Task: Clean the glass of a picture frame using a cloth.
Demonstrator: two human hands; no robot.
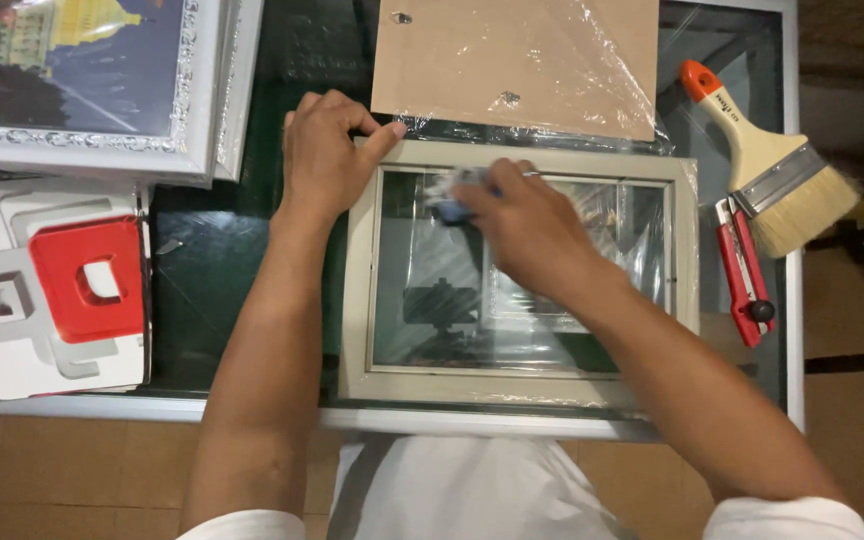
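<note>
Two hands work over a pale, cream-coloured picture frame [357, 300] that lies flat on the glass-topped bench [232, 260], near its front edge. The left hand [324, 160] presses down on the frame's upper left corner, its grip flat and released, the thumb stretched along the top rail and holding nothing. The right hand [522, 225] rests on the glass pane [432, 320] inside the frame, its grip clenched around a small blue and white wad [449, 205], blurred so that its kind cannot be told, which touches the pane near the upper left of the opening.

Just beyond the frame lies a brown backing board [472, 60] partly covered in clear plastic wrap [602, 70], its lower edge touching the frame's top rail. To the right of the frame sit a red utility knife [747, 275] and a wide paintbrush [772, 170] with an orange-tipped handle, side by side. At the far left corner stands a silver-framed picture [82, 80], and below it a white box [12, 340] with a red shape printed on it.
</note>
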